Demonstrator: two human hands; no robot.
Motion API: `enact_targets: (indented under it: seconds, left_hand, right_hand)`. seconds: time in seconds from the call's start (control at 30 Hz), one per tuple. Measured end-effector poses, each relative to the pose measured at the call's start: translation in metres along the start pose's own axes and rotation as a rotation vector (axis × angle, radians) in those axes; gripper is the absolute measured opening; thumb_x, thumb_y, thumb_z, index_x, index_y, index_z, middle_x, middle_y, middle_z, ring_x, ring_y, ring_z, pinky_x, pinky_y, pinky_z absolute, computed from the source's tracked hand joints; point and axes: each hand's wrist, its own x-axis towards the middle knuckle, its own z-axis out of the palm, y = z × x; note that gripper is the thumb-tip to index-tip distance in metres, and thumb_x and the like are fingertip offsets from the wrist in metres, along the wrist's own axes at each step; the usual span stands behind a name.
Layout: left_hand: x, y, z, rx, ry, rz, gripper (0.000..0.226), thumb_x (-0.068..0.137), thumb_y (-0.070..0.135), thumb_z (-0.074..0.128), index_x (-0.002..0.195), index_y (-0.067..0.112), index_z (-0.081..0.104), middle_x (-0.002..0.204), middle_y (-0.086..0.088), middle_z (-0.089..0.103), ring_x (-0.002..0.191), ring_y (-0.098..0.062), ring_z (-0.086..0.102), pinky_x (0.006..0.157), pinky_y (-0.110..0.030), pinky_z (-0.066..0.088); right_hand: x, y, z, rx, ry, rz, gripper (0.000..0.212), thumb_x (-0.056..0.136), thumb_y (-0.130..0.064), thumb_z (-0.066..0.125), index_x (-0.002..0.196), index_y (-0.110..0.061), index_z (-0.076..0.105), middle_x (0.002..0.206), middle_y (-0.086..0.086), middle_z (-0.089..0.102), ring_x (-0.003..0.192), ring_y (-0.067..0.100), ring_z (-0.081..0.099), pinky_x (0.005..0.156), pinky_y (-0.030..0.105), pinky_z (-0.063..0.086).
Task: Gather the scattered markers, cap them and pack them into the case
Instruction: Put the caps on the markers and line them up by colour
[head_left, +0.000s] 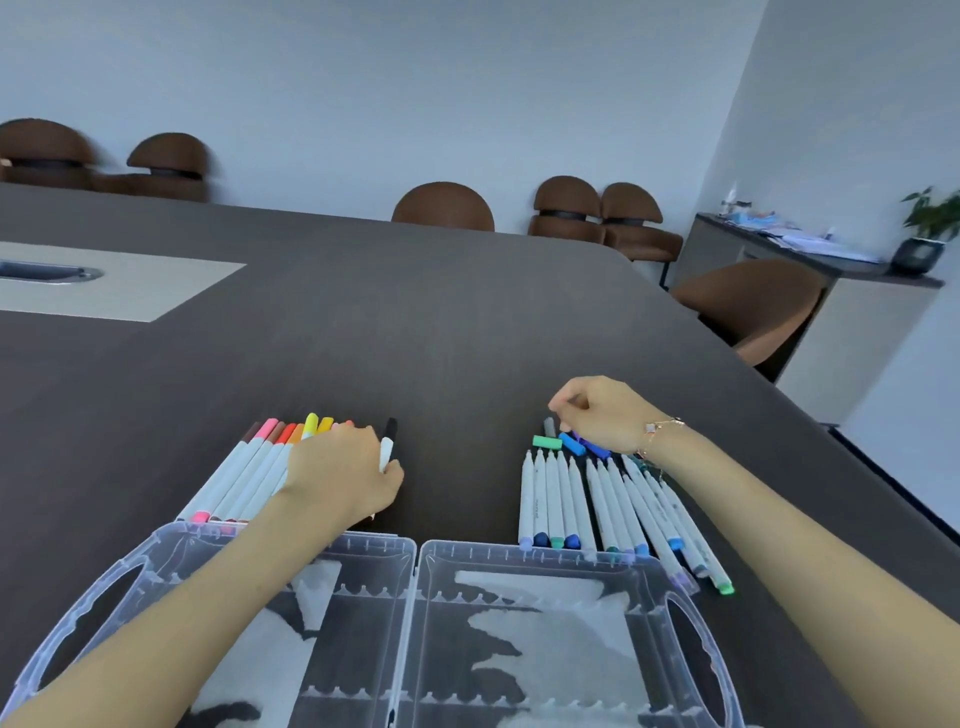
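Note:
A clear plastic case (415, 566) lies open at the near table edge, both halves empty of markers. To its far left lies a row of white markers with warm-coloured caps (244, 475). My left hand (340, 475) rests on that row and grips a black-capped marker (388, 442) at its right side. To the far right lies a second row of white markers (582, 501), uncapped at their far ends. Loose caps, green (546, 442), blue (571, 444) and grey, lie beyond them. My right hand (602, 413) hovers over these caps, fingers curled; whether it pinches one is unclear.
The dark wooden table (467, 322) stretches far ahead, with a light inset panel (119, 283) at the left. Brown chairs (442, 208) line the far and right edges. A sideboard with papers and a potted plant (930, 228) stands at the right wall.

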Motion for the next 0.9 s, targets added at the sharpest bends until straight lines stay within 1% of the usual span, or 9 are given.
enact_targets:
  seconds: [0.07,0.1,0.2,0.27,0.33,0.53,0.67,0.77,0.9]
  left_hand:
    - [0.001,0.0,0.003,0.085,-0.035,0.001,0.052,0.091,0.051,0.031,0.126,0.02,0.055,0.117,0.001,0.059,0.115,-0.018,0.051,0.091,-0.03,0.042]
    - [0.001,0.001,0.002,0.109,-0.052,0.002,0.052,0.092,0.05,0.03,0.126,0.02,0.055,0.117,0.001,0.059,0.116,-0.019,0.051,0.093,-0.03,0.041]
    - [0.002,0.009,-0.015,0.142,-0.07,0.005,0.04,0.093,0.043,0.034,0.101,0.016,0.062,0.086,0.001,0.056,0.087,-0.02,0.055,0.063,-0.026,0.037]
    - [0.005,0.015,-0.026,0.13,-0.097,0.01,0.039,0.093,0.044,0.036,0.075,0.014,0.053,0.071,0.003,0.049,0.075,-0.021,0.053,0.06,-0.026,0.035]
    - [0.006,0.018,-0.028,0.13,-0.139,0.014,0.043,0.092,0.048,0.038,0.064,0.016,0.043,0.068,0.004,0.046,0.074,-0.021,0.053,0.066,-0.026,0.039]
    - [0.009,0.014,-0.017,0.081,-0.1,0.062,0.037,0.094,0.043,0.04,0.067,0.017,0.043,0.069,0.003,0.049,0.075,-0.019,0.056,0.065,-0.026,0.04]
    - [0.013,0.034,-0.025,-0.094,-0.143,0.172,0.039,0.096,0.043,0.037,0.068,0.018,0.046,0.07,0.002,0.055,0.068,-0.018,0.056,0.059,-0.026,0.042]
    - [0.017,0.058,-0.031,-0.199,-0.161,0.268,0.036,0.097,0.043,0.038,0.074,0.018,0.051,0.07,0.002,0.059,0.064,-0.015,0.057,0.056,-0.026,0.039]
    - [0.026,0.087,-0.035,-0.321,-0.064,0.336,0.021,0.097,0.035,0.042,0.089,0.021,0.053,0.077,0.005,0.06,0.065,-0.009,0.057,0.053,-0.02,0.037]
  right_hand:
    - [-0.005,0.015,-0.007,-0.039,-0.018,0.035,0.028,0.095,-0.017,0.04,0.106,-0.013,0.065,0.109,0.001,0.065,0.097,0.02,0.06,0.069,0.021,0.046]
    - [-0.008,0.02,-0.01,-0.053,-0.019,0.043,0.028,0.095,-0.016,0.04,0.106,-0.013,0.066,0.108,0.0,0.064,0.096,0.018,0.058,0.066,0.019,0.044]
    - [-0.017,0.033,-0.018,-0.054,0.002,0.059,0.026,0.095,-0.014,0.043,0.106,-0.011,0.065,0.11,0.002,0.062,0.094,0.015,0.055,0.07,0.02,0.043]
    - [-0.023,0.041,-0.022,-0.058,0.012,0.085,0.025,0.095,-0.015,0.044,0.104,-0.009,0.066,0.11,0.004,0.064,0.095,0.021,0.06,0.077,0.028,0.047]
    - [-0.029,0.049,-0.025,-0.078,0.025,0.109,0.026,0.095,-0.016,0.043,0.103,-0.009,0.066,0.107,0.007,0.066,0.098,0.025,0.062,0.082,0.034,0.05]
    - [-0.046,0.078,-0.034,-0.09,0.068,0.203,0.022,0.094,-0.015,0.045,0.1,-0.01,0.066,0.108,0.005,0.064,0.089,0.016,0.058,0.071,0.022,0.044]
    - [-0.058,0.099,-0.038,-0.138,0.044,0.312,0.021,0.094,-0.022,0.05,0.093,-0.007,0.064,0.104,0.007,0.065,0.092,0.021,0.06,0.066,0.023,0.044]
    - [-0.069,0.109,-0.035,-0.118,0.028,0.339,0.021,0.093,-0.028,0.053,0.086,-0.009,0.062,0.099,0.004,0.064,0.089,0.019,0.06,0.069,0.025,0.045]
    - [-0.078,0.113,-0.026,-0.055,0.008,0.335,0.025,0.09,-0.036,0.056,0.088,-0.013,0.066,0.099,0.003,0.067,0.092,0.015,0.06,0.074,0.025,0.047]
